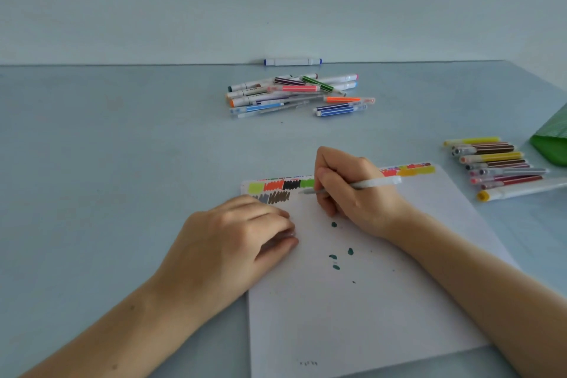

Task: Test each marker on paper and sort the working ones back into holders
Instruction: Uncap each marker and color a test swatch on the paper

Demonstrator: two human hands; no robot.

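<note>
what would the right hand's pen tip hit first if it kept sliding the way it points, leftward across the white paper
Probably the grey and brown scribbled swatches near the white paper sheet's top-left corner. Beyond them lie the left hand's knuckles, though depth is unclear. The right hand grips the pale translucent pen.

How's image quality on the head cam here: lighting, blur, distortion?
Head view: soft, even, bluish light, no glare, only faint shadows under the hands. Wide-angle bending shows in the table edge and the paper. Overall slightly soft; lettering on the far marker pile is unreadable. The right hand and its pen look reasonably sharp, no obvious motion smear.
</note>
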